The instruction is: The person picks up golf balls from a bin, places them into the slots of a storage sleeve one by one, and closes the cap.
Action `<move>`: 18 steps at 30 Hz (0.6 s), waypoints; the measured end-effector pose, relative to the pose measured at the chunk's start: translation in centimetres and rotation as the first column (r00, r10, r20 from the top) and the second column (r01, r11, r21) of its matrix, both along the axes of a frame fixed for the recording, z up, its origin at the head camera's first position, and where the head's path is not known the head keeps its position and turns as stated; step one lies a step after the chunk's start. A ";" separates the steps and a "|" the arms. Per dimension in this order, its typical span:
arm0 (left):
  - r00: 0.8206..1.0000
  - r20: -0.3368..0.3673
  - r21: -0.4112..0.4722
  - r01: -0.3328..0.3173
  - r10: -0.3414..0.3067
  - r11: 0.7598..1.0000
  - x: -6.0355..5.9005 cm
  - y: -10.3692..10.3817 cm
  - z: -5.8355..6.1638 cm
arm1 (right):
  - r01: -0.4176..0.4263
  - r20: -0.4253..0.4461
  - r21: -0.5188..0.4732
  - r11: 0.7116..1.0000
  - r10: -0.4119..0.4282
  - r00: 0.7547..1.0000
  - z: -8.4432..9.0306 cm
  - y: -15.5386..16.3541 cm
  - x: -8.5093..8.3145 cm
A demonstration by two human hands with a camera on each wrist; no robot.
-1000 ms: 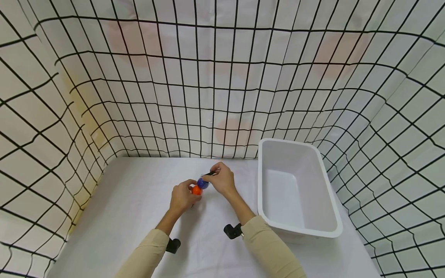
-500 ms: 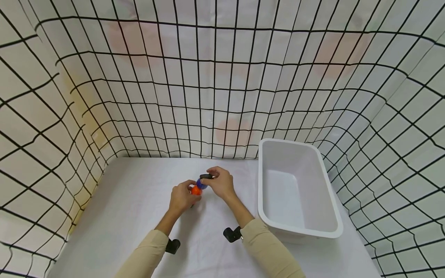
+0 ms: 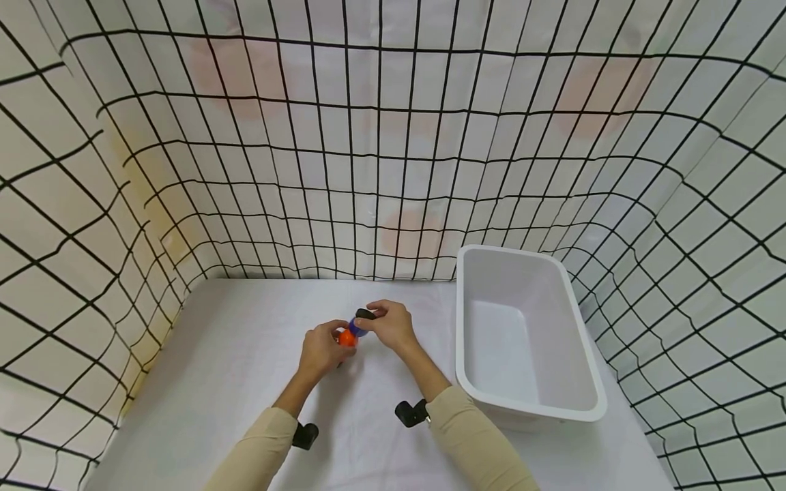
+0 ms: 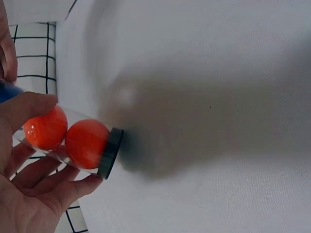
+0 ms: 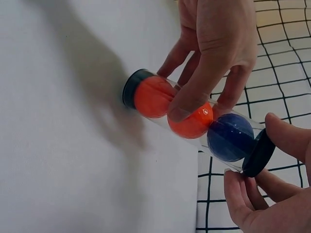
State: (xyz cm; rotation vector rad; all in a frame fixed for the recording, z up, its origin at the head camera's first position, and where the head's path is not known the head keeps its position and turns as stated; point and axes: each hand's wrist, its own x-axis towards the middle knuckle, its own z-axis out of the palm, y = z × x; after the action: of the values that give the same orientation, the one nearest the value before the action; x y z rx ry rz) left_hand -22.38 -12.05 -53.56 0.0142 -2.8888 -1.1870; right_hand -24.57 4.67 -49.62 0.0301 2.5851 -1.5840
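Both hands (image 3: 356,337) curled, seemingly gripping

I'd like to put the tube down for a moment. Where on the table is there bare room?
The white table is bare left of the left hand, out to the grid curtain. The white bin is empty too. It is tight between the right hand and the bin.

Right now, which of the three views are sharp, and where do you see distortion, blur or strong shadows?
Head view: sharp, but the wide lens bends the grid curtain lines. Left wrist view: soft focus, a broad dark shadow on the white table, the left hand near the lens. Right wrist view: the clear tube is fairly sharp, with a small glare spot on an orange ball.
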 end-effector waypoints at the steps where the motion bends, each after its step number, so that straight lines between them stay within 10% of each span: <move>1: 1.000 0.001 0.001 0.002 -0.002 1.000 0.0 0.0 0.1 | 0.000 0.005 0.000 1.000 0.000 1.000 -0.1 0.0 0.0; 18: 1.000 0.028 0.012 0.012 -0.012 1.000 0.1 -0.1 0.3 | 0.002 0.025 -0.014 1.000 -0.001 1.000 -0.3 0.1 0.0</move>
State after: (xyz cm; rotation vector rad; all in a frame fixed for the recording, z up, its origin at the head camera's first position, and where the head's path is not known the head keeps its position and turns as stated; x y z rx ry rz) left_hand -22.24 -12.11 -53.29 0.0135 -2.9102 -1.2159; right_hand -24.54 4.82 -49.95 0.0501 2.5558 -1.5921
